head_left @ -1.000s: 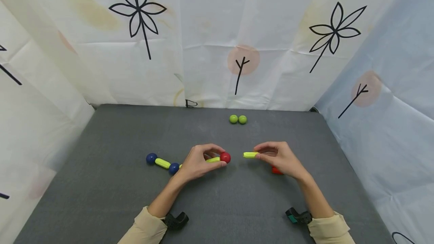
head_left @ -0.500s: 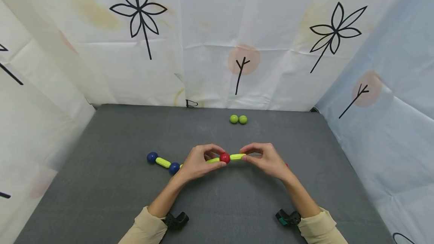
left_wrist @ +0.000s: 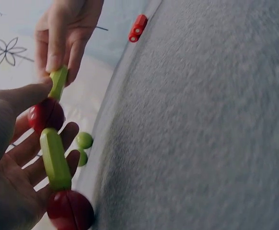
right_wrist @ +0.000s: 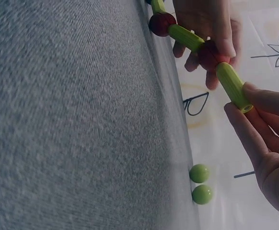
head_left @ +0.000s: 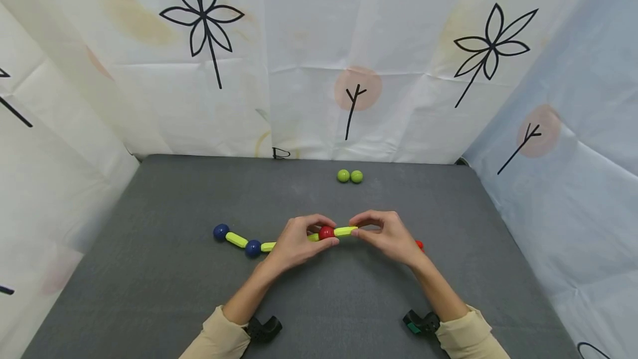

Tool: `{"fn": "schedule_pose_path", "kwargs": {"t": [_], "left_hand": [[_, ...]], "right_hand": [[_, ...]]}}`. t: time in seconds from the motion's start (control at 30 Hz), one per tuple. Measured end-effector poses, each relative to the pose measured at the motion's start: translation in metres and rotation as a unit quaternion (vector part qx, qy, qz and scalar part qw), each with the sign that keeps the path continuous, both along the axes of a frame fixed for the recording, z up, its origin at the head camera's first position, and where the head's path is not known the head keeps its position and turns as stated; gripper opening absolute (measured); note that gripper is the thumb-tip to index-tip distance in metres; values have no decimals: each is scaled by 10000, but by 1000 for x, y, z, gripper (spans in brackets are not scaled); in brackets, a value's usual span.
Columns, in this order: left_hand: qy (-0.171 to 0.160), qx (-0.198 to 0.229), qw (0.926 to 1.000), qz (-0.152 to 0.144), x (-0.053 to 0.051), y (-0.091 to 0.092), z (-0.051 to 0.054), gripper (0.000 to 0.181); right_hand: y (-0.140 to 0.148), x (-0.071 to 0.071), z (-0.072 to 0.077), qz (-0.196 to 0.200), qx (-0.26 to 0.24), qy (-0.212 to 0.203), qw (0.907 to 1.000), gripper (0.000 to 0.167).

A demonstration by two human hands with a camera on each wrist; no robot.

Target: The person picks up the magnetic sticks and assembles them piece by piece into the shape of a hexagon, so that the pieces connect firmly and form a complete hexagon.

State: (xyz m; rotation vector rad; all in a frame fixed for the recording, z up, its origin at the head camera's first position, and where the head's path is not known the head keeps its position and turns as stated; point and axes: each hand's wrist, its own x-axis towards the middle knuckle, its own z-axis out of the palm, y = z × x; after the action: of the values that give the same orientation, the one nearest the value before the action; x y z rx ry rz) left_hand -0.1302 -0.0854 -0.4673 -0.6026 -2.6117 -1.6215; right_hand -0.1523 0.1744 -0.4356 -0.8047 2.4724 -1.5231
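A chain of balls and yellow-green rods runs from a blue ball [head_left: 221, 232] at the far left through a second blue ball [head_left: 252, 248] to red balls. My left hand [head_left: 295, 242] pinches the end red ball [head_left: 326, 232] between thumb and fingers. Another red ball [left_wrist: 70, 211] shows lower in the left wrist view; from the head, my left hand hides it. With thumb and fingertips, my right hand [head_left: 390, 237] pinches the free end of a yellow-green rod [right_wrist: 233, 86]. This rod's other end meets the held red ball.
Two green balls [head_left: 350, 176] lie together near the table's back edge. Red rods [left_wrist: 137, 29] lie on the table, partly hidden behind my right wrist in the head view. Printed white cloth [head_left: 309, 115] walls the grey table [head_left: 174, 193] at the back and sides.
My right hand has moved left and brought its yellow-green rod against the red ball; a gap lay between them at first. Lately the chain has shifted slightly left within my left hand.
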Motion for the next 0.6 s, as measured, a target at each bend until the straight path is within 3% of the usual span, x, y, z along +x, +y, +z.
{"fn": "schedule_pose_path", "kwargs": {"t": [0.13, 0.37, 0.6], "left_hand": [[132, 48, 9999, 41, 1, 5, 0, 25], [46, 282, 9996, 51, 2, 7, -2, 21], [9, 472, 9989, 5, 0, 6, -3, 20]], "right_hand": [[-1, 0, 1, 45, -29, -14, 10000, 22], [0, -4, 5, 274, -156, -217, 9993, 23], [0, -21, 16, 341, -155, -374, 9986, 22]]}}
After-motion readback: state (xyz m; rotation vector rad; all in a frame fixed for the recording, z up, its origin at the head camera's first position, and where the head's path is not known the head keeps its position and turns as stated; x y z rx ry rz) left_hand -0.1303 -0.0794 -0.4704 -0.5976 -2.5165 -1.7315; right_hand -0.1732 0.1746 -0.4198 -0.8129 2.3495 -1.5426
